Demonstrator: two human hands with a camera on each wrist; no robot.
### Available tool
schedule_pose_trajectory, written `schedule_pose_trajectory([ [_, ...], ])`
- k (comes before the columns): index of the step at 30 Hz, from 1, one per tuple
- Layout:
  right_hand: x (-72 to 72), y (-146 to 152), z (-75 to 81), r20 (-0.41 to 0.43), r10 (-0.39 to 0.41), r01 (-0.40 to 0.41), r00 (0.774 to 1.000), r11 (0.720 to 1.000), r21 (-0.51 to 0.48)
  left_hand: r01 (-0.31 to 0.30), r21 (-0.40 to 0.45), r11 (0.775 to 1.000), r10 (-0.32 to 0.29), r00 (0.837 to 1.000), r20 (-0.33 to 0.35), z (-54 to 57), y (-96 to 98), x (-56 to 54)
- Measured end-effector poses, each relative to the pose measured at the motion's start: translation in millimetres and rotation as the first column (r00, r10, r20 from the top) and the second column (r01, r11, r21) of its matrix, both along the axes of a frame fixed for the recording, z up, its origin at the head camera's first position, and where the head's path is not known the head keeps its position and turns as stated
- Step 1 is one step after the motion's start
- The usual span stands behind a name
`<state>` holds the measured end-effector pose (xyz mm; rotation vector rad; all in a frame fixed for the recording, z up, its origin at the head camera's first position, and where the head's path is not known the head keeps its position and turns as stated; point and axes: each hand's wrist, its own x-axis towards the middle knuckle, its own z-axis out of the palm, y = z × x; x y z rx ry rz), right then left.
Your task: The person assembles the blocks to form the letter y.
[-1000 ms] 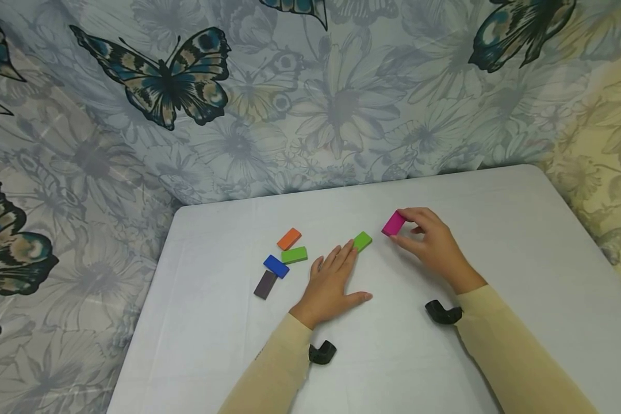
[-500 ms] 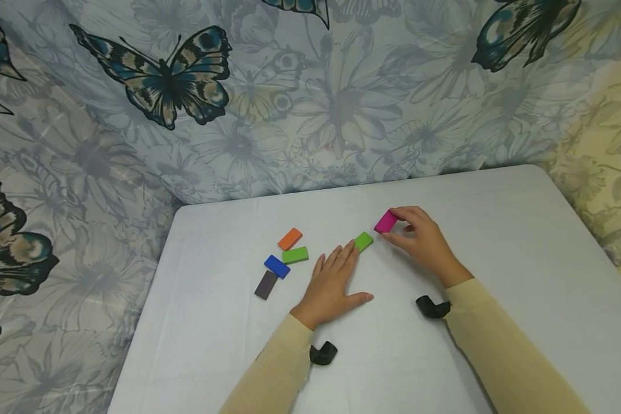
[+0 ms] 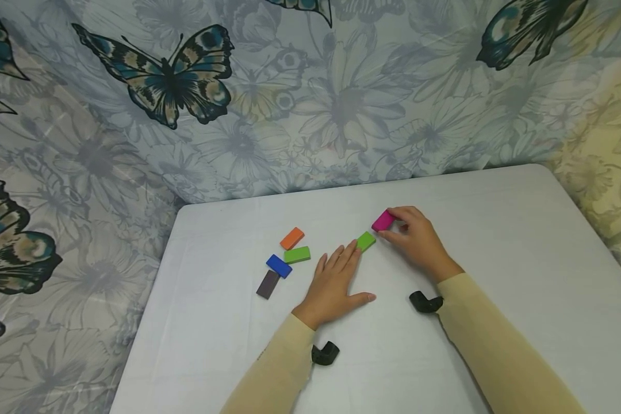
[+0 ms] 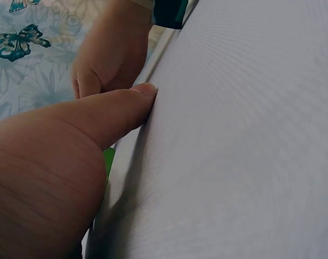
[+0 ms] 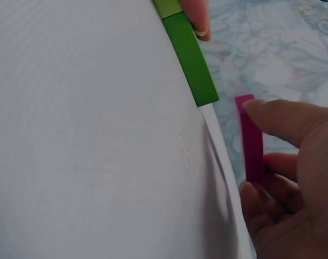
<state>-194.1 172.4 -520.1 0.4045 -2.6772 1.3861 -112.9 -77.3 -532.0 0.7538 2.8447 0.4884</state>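
Observation:
My right hand [image 3: 419, 244] pinches a magenta block [image 3: 383, 221] between thumb and fingers, just beyond the far right end of a green block [image 3: 365, 241]. In the right wrist view the magenta block [image 5: 252, 140] stands on end in the grip, apart from the green block [image 5: 192, 62]. A lighter green piece [image 5: 168, 6] meets that block's other end there. My left hand [image 3: 331, 287] lies flat on the table, fingers straight and thumb spread, fingertips at the green block's near end. The left hand hides what lies under it.
Left of my left hand lie an orange block [image 3: 292, 238], another green block [image 3: 297, 255], a blue block [image 3: 279, 266] and a dark grey block [image 3: 267, 284]. The white table [image 3: 522, 241] ends at a butterfly-patterned cloth [image 3: 341, 109]. Black wrist-worn pieces [image 3: 426, 302] stick out at both sleeves.
My right hand has moved left with the magenta block, bringing it closer to the green block. The left hand and the other blocks have stayed in place.

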Motion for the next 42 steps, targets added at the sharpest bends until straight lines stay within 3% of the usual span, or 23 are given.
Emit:
schedule_pose_trajectory([
  [9,-4.8,-3,-13.1,-0.002,-0.018,0.018,1.0,0.993,0.114,0.007,-0.009,1.0,-0.007,1.0,-0.015,-0.8,-0.1,1.0],
  [18,-0.1,2,-17.5,-0.015,-0.06,0.06,0.998,0.998,0.028,0.008,0.001,1.0,-0.008,1.0,-0.012,1.5,-0.7,1.2],
  [42,-10.1,-2,-18.4,-0.046,-0.04,0.041,0.998,0.999,0.022,0.002,0.001,1.0,-0.002,1.0,-0.014,0.9,-0.5,1.1],
])
